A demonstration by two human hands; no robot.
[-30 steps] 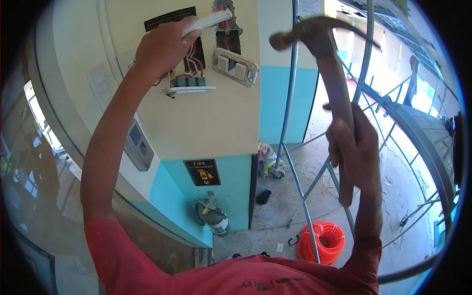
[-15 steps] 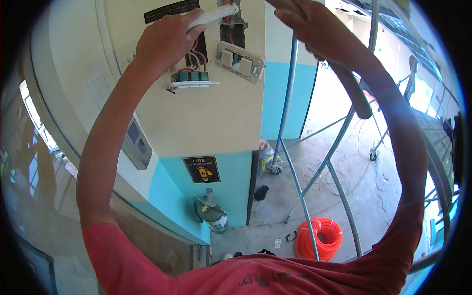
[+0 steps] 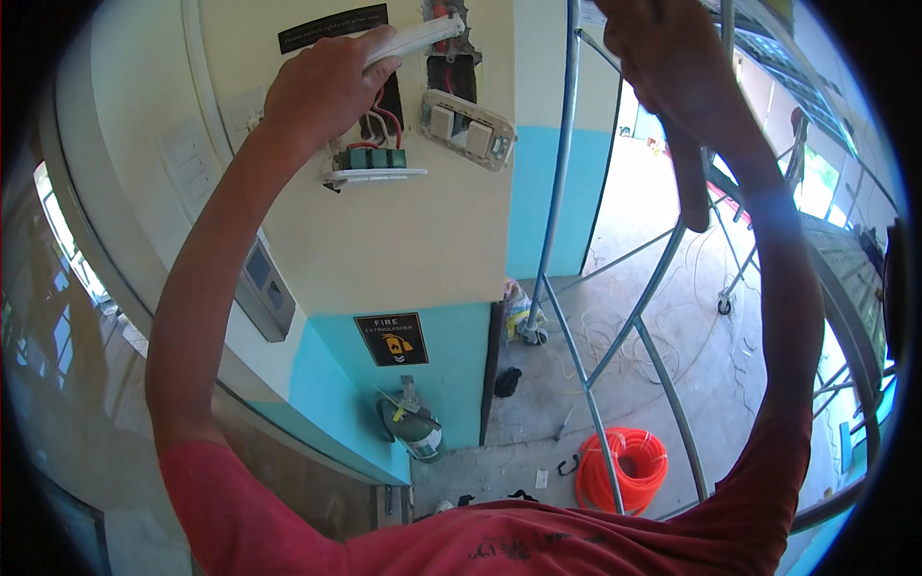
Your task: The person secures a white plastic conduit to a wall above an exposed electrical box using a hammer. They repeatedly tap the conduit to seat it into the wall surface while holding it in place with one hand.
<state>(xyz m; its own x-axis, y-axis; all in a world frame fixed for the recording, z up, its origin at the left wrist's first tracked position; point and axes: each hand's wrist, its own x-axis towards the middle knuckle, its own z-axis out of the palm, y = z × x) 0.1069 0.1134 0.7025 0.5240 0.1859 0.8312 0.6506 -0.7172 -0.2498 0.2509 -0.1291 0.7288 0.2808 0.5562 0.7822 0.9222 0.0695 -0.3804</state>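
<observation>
My left hand (image 3: 322,91) is closed round a white, straight bar (image 3: 418,40). The bar's far end lies at the upper part of a rough wall cavity (image 3: 451,72) with red wiring inside. My right hand (image 3: 663,58), raised at the top, grips what looks like a hammer by its handle (image 3: 693,187); the head is out of view. Under the left hand, a switch plate with green terminal blocks (image 3: 375,158) hangs face down from red and white wires (image 3: 394,120). A white two-switch unit (image 3: 469,132) hangs tilted below the cavity.
Metal scaffold tubes (image 3: 562,144) rise to the right of the wall corner. Lower down are a fire extinguisher (image 3: 413,425), its black sign (image 3: 391,339) and a grey wall device (image 3: 266,291). An orange coil of tubing (image 3: 624,470) and loose wires (image 3: 624,350) lie on the floor.
My right hand and the hammer have swung up and right, away from the bar. The hammer's handle now hangs more upright. My left hand keeps the bar in nearly the same place.
</observation>
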